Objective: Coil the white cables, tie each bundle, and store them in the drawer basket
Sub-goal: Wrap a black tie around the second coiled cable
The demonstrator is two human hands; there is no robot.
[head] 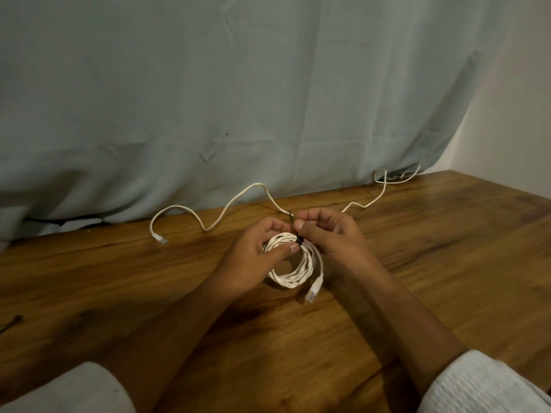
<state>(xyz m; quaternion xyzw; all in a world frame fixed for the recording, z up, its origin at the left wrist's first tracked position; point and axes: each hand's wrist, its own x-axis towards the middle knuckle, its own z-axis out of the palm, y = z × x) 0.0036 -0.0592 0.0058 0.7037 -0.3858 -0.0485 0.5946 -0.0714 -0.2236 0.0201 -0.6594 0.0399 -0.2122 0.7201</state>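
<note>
Pinching the tie atop the coil, the right hand may slip; the left hand grips the coil, whose loops could then spring apart.

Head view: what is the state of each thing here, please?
coiled cable: wound in loops, tie round it
black tie: round the coiled cable, tail up
left hand: grips the coiled cable
right hand: pinches the black tie's tail
second cable: uncoiled, loose on table
spare tie: lies unused on table

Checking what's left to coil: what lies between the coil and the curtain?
Between coil and curtain a loose cable snakes over the table, uncoiled, plug at its left end; the head view shows it.
</note>
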